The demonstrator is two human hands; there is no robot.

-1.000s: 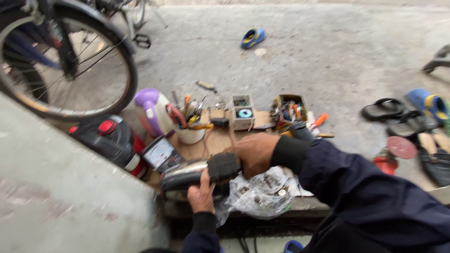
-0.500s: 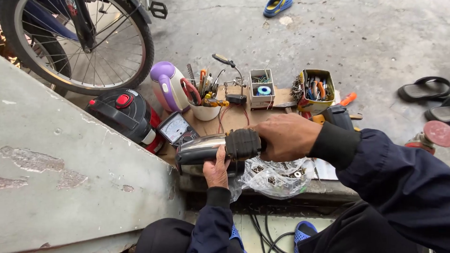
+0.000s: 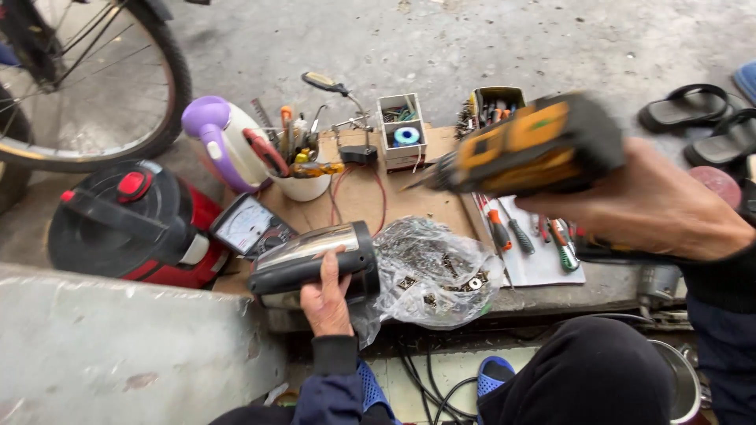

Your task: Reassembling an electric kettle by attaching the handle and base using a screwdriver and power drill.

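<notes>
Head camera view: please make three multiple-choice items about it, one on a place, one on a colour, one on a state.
1. Where is the clear plastic bag?
A. right of the steel kettle
B. under the bicycle wheel
C. inside the white cup

2. What colour is the power drill?
A. purple
B. yellow and black
C. white

3. How is the steel kettle?
A. upright
B. hanging
C. on its side

A: the bag touches the kettle base.
B: its body shows both colours in the right hand.
C: the left hand holds it lying flat.
</notes>
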